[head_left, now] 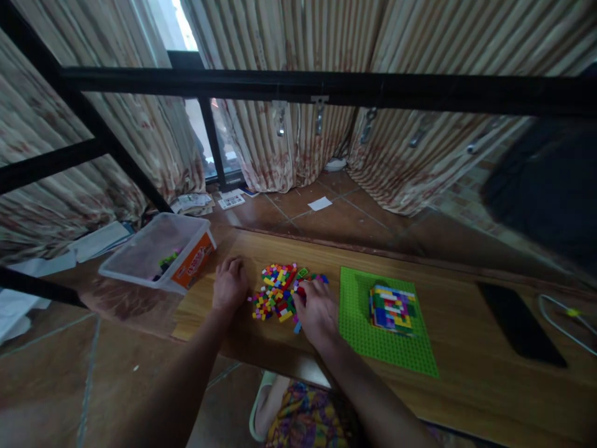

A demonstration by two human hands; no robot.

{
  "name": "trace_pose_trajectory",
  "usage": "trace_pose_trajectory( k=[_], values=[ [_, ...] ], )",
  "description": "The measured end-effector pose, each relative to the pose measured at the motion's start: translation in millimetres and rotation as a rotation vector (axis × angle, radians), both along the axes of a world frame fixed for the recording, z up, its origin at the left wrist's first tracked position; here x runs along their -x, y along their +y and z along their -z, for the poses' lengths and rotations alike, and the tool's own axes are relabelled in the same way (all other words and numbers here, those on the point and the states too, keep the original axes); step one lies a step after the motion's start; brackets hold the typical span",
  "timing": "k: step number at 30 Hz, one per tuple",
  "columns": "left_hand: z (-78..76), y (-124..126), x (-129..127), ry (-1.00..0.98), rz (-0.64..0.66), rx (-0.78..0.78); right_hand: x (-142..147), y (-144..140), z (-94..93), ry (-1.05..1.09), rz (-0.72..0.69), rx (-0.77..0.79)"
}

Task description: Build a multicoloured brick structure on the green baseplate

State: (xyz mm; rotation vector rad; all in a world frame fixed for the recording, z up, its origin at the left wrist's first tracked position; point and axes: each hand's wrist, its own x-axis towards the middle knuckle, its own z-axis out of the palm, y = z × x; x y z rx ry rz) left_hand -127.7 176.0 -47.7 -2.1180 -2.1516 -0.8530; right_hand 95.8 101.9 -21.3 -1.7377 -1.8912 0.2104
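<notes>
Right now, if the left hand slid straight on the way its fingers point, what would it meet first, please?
Probably nothing on the table: the left hand points past the brick pile toward the table's far edge, though depth is unclear.

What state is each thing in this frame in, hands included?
Left hand: knuckles curled, resting on the wooden table beside the brick pile, holding nothing visible.
Right hand: palm down on the pile's right edge, grip unclear.
Brick pile: loose, scattered.
Green baseplate: flat on the table.
Brick block: assembled, standing on the baseplate.
Plastic tub: lidless, nearly empty.
Black phone: flat, screen dark.
</notes>
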Motion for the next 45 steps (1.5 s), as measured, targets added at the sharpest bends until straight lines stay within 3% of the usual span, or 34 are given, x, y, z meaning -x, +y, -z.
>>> trace_pose_trajectory(
  k=[6,13,17,22,26,31,39,45],
  values=[
    [-0.2,3,1,0.018,0.005,-0.005,2,-1,3.8,0.012,-0.034,0.014],
    [-3.1,4,2,0.048,-0.009,0.005,-12,-24,-17.9,0.258,-0.147,-0.046],
    [-5.5,5,1,0.063,-0.008,0.042,-54,-60,-22.3,0.331,-0.127,-0.085],
    [-10.3,4,-1,0.079,-0.020,0.068,-133,-104,-17.3,0.291,0.128,-0.110],
    [-14.7,2,-2,0.099,-0.034,0.097,-182,-118,-14.6,0.255,0.266,-0.119],
    [-15.6,4,-2,0.124,-0.008,0.080,-203,-107,-18.1,0.275,0.322,-0.098],
    [-15.6,7,-3,0.168,-0.067,0.143,-204,-65,-23.6,0.236,0.194,-0.092],
    [-16.4,7,-4,0.136,-0.066,0.091,-206,-55,-18.2,0.200,0.108,-0.085]
  ],
)
